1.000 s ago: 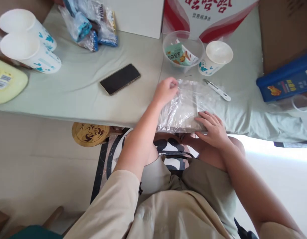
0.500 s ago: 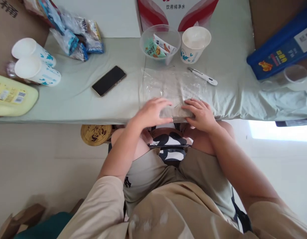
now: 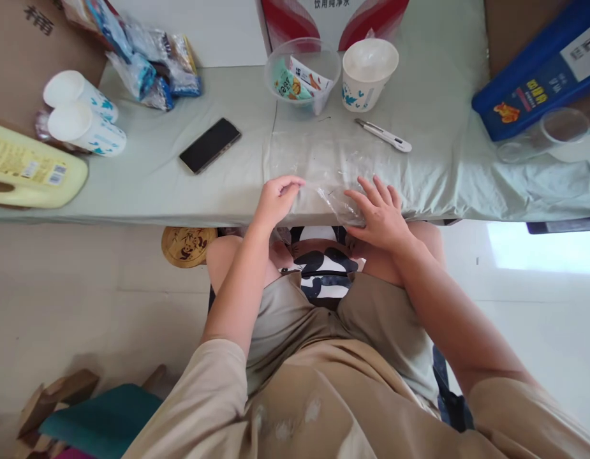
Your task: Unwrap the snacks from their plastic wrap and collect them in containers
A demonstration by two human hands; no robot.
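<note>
A clear plastic bag point(image 3: 318, 159) lies flat across the cloth at the table's front edge, its near part wrinkled and slightly lifted. My left hand point(image 3: 277, 201) pinches the bag's near left part between thumb and fingertips. With fingers spread, my right hand point(image 3: 381, 213) rests on the bag's near right part. Just beyond the bag, to the right, is a white utility knife point(image 3: 383, 135). A clear plastic bowl point(image 3: 302, 76) with snack packets in it and a paper cup point(image 3: 370, 73) stand behind the bag.
To the left lie a black phone point(image 3: 210, 145), two tipped paper cups point(image 3: 87, 127), snack packets point(image 3: 154, 60) and a yellow jug point(image 3: 36, 169). A blue box point(image 3: 538, 76) and a clear plastic cup point(image 3: 562, 127) are on the right. The table's front edge runs just above my knees.
My left hand has closed from a spread position into a pinch on the bag. The bag's near part has wrinkled and lifted. My right hand stays spread; the view has shifted slightly.
</note>
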